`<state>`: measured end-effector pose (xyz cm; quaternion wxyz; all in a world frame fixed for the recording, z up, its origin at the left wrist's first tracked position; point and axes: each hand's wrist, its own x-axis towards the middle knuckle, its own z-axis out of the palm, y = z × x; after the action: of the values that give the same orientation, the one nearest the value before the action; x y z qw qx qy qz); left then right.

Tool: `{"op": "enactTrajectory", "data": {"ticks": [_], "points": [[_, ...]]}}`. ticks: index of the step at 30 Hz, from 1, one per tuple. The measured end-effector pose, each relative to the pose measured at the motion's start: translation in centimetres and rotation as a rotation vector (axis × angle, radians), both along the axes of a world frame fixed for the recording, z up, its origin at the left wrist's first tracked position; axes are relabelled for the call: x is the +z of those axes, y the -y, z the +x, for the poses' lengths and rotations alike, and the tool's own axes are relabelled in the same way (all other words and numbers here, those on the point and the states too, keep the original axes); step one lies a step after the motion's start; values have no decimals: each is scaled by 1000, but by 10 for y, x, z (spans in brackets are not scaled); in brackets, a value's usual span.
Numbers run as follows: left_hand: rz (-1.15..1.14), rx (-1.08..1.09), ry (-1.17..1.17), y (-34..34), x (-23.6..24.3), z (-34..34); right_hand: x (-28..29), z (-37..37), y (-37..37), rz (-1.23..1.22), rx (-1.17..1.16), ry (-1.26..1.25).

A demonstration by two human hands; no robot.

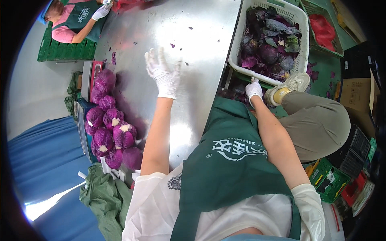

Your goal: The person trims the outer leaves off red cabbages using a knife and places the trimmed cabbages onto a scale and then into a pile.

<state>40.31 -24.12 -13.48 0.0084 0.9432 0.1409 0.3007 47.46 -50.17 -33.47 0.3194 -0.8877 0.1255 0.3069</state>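
My left hand (163,74), in a white glove, hovers over or rests on the bare metal table (193,52); its fingers are spread and nothing is in them. My right hand (254,89), also gloved, is closed beside the near edge of a white crate (306,44). A thin bit pokes out above its fingers, too small to name. Inside the crate lie dark purple cabbage leaves and trimmings (269,52), some greenish. At the table's left side, several trimmed red cabbages (124,134) are piled together, a few with pale cut stems showing.
Across the table at the far left, a co-worker in gloves and a green apron (86,16) stands by green crates (60,48). My raised shoe (295,82) is next to the white crate. Cardboard boxes (356,94) and a black crate (354,148) stand at the right.
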Motion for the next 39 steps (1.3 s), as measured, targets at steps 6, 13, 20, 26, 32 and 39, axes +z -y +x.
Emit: {"op": "enactTrajectory", "data": {"ticks": [6, 13, 20, 26, 32, 39], "points": [[-98, 82, 51, -41, -22, -31, -7, -2, -2, -55, -7, 164], [-154, 259, -193, -26, -36, -31, 11, -3, -7, -44, 35, 109], [-260, 462, -638, 5, -23, 11, 11, -3, -6, -7, 6, 109], [-246, 489, -719, 10, -25, 36, 7, -4, -5, -15, 3, 130], [-276, 485, -682, 21, -26, 75, 11, -3, -7, 8, 30, 87], [-369, 166, -402, 27, -25, 121, 18, -3, -7, 7, 30, 88]]}}
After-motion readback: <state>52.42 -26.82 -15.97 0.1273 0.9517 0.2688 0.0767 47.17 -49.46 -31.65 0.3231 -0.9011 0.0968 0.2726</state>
